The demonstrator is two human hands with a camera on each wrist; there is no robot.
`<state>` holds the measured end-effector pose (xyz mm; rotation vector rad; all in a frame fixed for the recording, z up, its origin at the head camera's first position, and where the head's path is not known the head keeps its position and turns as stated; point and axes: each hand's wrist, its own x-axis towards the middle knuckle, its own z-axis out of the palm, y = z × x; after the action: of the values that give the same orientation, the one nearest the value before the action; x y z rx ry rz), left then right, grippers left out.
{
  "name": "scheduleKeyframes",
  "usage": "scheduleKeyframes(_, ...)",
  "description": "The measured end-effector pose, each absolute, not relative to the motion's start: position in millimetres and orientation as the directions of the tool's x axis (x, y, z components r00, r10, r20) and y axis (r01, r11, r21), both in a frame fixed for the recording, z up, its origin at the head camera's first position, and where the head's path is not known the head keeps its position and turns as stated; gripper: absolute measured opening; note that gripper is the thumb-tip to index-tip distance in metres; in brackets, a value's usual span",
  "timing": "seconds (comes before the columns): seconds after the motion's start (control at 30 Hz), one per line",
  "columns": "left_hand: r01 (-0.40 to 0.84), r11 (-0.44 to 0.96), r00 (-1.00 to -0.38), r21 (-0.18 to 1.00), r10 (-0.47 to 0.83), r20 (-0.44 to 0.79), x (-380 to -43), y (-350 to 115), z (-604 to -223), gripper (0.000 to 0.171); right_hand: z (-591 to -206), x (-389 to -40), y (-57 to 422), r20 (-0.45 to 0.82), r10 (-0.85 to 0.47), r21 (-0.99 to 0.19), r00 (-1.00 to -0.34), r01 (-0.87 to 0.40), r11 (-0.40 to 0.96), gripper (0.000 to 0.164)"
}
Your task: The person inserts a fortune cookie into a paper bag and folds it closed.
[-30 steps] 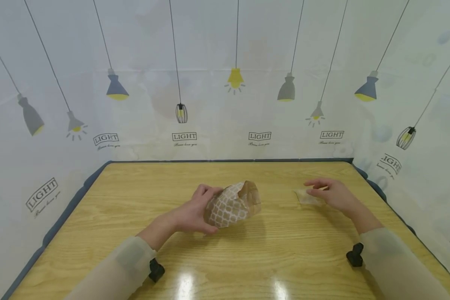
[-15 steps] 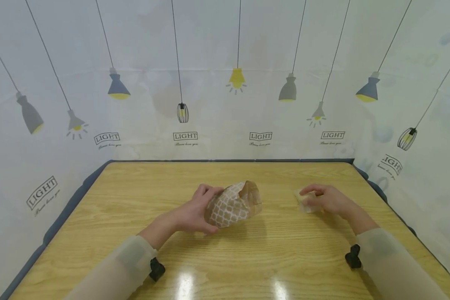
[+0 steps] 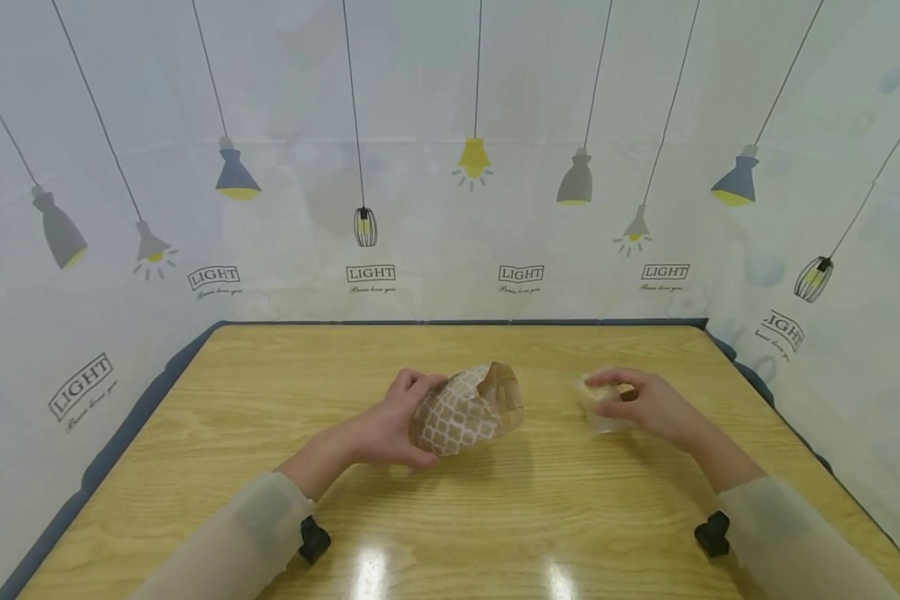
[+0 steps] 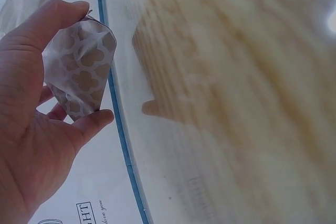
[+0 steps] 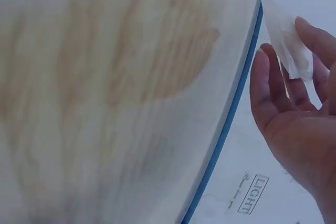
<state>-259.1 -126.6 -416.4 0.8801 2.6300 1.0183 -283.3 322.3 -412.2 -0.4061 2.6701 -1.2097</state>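
My left hand (image 3: 390, 425) grips a crumpled brown paper bag (image 3: 456, 415) printed with a white lattice pattern. The bag is tilted above the table, its open mouth facing right. In the left wrist view, the thumb and fingers curl round the patterned side of the bag (image 4: 81, 66); its inside is hidden. To the right, my right hand (image 3: 652, 406) pinches a small, thin, whitish translucent packet (image 5: 286, 38) between thumb and fingers. The packet's exact kind cannot be told. A gap of table separates it from the bag's mouth.
Both hands are over a wooden table (image 3: 450, 508) with a blue edge along its back and sides. A pale wall sheet (image 3: 435, 208) printed with lamps encloses it on three sides. Black camera mounts (image 3: 314, 540) sit at the sleeves.
My right hand has closed round the packet, lifted it and shifted it slightly left towards the bag. The left hand and the bag have stayed nearly still.
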Motion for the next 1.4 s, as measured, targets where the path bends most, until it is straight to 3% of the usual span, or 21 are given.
scheduleKeyframes(0.4,0.455,0.586,-0.807,0.67,0.589,0.033,-259,-127,-417,0.115,-398,-261,287,0.061,-0.347,-0.845,-0.936,-0.234,0.481,0.047)
scheduleKeyframes(0.7,0.454,0.582,-0.81,0.675,0.586,0.039,-258,-127,-416,0.115,-381,-248,269,0.098,-0.384,-0.896,-0.918,-0.249,0.367,0.054)
scheduleKeyframes(0.93,0.464,0.575,-0.807,0.674,0.588,0.054,-259,-129,-418,0.114,-365,-240,255,0.149,-0.371,-0.847,-0.917,-0.312,0.43,0.055)
scheduleKeyframes(1.17,0.456,0.583,-0.81,0.673,0.585,0.042,-259,-129,-417,0.114,-354,-235,241,0.158,-0.434,-0.875,-0.887,-0.329,0.355,0.049)
scheduleKeyframes(1.4,0.46,0.59,-0.805,0.664,0.593,0.032,-257,-126,-416,0.113,-352,-239,229,0.166,-0.442,-0.801,-0.882,-0.382,0.461,0.047)
